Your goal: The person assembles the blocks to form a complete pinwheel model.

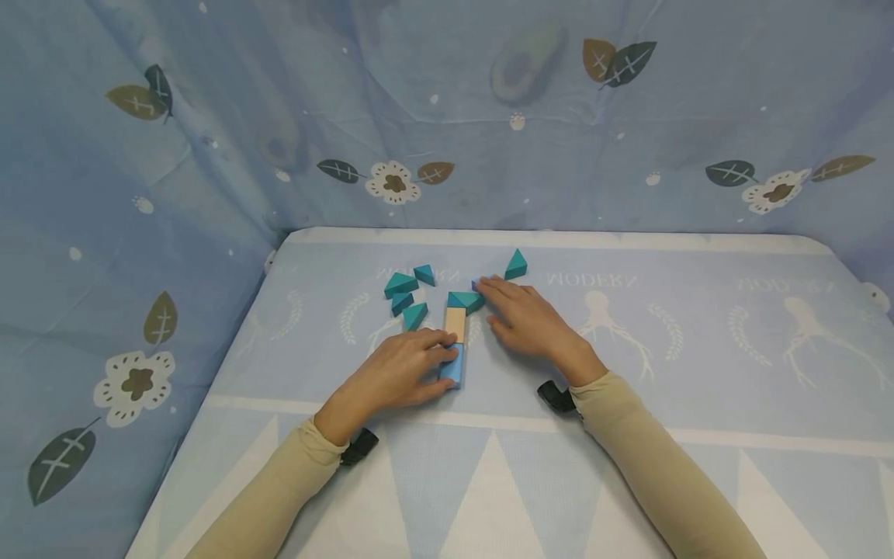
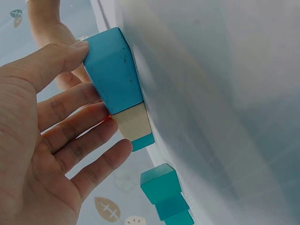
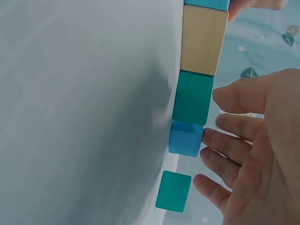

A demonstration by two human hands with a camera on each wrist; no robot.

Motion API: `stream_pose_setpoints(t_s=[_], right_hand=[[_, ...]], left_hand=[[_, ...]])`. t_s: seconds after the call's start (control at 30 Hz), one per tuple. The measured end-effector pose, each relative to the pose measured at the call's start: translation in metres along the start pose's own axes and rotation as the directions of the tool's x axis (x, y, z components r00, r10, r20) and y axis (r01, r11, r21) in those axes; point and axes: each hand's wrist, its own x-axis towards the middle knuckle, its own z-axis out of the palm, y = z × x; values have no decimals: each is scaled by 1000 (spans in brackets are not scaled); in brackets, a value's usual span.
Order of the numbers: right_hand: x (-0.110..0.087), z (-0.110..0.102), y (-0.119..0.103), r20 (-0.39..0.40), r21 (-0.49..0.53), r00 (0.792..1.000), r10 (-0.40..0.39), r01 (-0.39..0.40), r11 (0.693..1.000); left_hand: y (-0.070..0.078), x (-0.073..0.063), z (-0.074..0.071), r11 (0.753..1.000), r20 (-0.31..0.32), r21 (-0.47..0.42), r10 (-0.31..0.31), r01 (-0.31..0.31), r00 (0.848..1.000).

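Observation:
A short row on the table has a light blue block (image 1: pixel 452 371) nearest, then a natural wood block (image 1: pixel 455 322) and a blue-and-teal end (image 1: pixel 462 300). My left hand (image 1: pixel 401 367) rests along its left side, the thumb by the blue block's near end and fingertips touching the blue and wood blocks. The left wrist view shows those fingers (image 2: pixel 75 125) spread and loosely bent. Past the row's far end, my right hand (image 1: pixel 527 317) touches a small blue block (image 3: pixel 186 139) with relaxed fingers. Much of that block is hidden from the head view.
Left of the row lie several loose teal and blue triangular blocks (image 1: pixel 400 285). One teal triangle (image 1: pixel 516 265) stands beyond my right hand. The patterned table covering (image 1: pixel 628 349) meets a blue printed cloth (image 1: pixel 489 140) along its back and left sides.

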Motion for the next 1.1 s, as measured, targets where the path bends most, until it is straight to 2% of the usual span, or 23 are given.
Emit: stream_pose_setpoints(t_s=[0.17,0.4,1.1], right_hand=[[-1,-1,-3,13,21,1000,12,-12,1000],[-1,-1,-8,6,28,1000,-11,11,1000],[1,4,-8,31,57,999,-10,9,998]], left_hand=[[0,1,0,1000,0,1,6,-6,1000],[0,2,-1,1000,13,5,5,-5,1000],[-1,0,0,1000,11,4,7,-7,1000]])
